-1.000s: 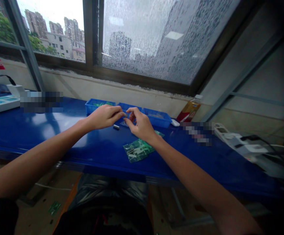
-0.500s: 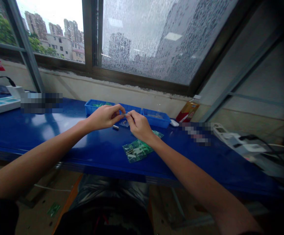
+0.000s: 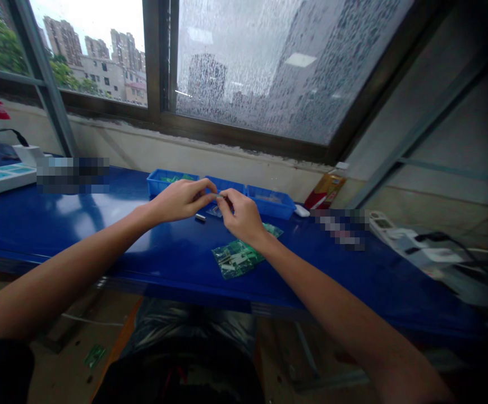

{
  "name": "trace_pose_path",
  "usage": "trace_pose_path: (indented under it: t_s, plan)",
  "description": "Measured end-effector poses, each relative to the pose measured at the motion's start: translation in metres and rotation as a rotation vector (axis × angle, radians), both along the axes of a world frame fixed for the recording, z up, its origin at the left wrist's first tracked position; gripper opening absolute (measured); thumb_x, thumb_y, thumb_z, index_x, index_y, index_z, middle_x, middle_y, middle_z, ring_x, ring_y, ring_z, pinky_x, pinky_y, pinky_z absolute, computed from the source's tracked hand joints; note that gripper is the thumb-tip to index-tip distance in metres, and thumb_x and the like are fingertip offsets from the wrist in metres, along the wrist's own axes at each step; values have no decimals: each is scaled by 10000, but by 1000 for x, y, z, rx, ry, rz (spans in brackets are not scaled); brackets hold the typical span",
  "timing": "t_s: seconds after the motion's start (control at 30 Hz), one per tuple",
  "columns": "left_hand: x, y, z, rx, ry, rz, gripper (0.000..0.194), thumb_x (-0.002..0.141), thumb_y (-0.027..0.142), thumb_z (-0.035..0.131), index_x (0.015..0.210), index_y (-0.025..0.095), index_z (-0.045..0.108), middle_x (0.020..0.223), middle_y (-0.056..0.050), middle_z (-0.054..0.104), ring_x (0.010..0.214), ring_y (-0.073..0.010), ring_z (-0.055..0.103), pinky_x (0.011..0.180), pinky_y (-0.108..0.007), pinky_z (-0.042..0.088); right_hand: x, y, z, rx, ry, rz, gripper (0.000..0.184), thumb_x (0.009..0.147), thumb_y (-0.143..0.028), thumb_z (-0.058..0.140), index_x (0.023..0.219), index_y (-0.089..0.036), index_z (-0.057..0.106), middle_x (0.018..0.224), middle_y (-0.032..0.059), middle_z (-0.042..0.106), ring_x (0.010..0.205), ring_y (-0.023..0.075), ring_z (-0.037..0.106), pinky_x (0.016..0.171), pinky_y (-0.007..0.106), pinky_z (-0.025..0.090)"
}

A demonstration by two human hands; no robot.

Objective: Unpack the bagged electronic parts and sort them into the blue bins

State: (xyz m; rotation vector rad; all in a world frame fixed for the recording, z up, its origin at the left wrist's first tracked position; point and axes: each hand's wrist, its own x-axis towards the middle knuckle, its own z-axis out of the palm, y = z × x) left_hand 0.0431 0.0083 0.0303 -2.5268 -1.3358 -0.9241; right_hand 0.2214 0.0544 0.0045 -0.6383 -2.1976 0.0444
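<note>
My left hand and my right hand meet above the blue table, fingertips pinched together. Between them is a small greyish piece, mostly covered by the fingers and too small to name. Just below the left fingers, a short metallic cylinder lies on the table. A small clear bag sits partly hidden behind the right hand. Under my right wrist, a green-tinted plastic bag holds several light-coloured strips.
Three joined blue trays stand along the wall, the left one with green pieces inside. A red and gold carton is at the back right. Power strips lie at the left, with white devices and cables at the right.
Both hands stay together in nearly the same place, with the fingertips shifting slightly around the small piece. The whole view has moved a little.
</note>
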Motion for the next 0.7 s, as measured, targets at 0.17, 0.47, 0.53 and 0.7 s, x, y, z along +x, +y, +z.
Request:
trace_pose_path:
  t_s: [0.17, 0.47, 0.53, 0.7]
  plan:
    - [1, -1, -1, -3, -21, -24, 241, 863, 294, 462, 1021, 140, 559, 649, -2, 596, 581, -106, 539, 550, -215, 376, -1, 0, -1, -30, -19, -3, 300, 925, -346, 342, 765, -181, 533, 717, 31, 580, 652, 131, 515, 609, 265, 343]
    - [0, 1, -1, 6, 85, 68, 315, 897, 293, 356, 748, 147, 591, 590, -20, 556, 555, -121, 515, 543, -247, 341, -3, 0, -6, -54, 7, -2, 201, 853, -358, 488, 966, -193, 509, 655, -12, 551, 573, 118, 499, 570, 252, 359]
    - [-1, 2, -1, -11, 98, 77, 331, 900, 304, 354, 723, 148, 587, 583, -20, 550, 551, -120, 508, 539, -247, 333, -2, 0, -5, -41, -5, 2, 172, 868, -344, 464, 919, -190, 520, 662, -1, 558, 587, 122, 509, 584, 254, 364]
    - [0, 1, -1, -19, 17, 23, 254, 883, 288, 416, 1033, 142, 561, 674, -15, 609, 586, -117, 539, 557, -231, 355, -2, 1, -4, -40, -17, -34, 205, 897, -339, 413, 869, -182, 542, 696, 22, 596, 618, 133, 530, 597, 260, 360]
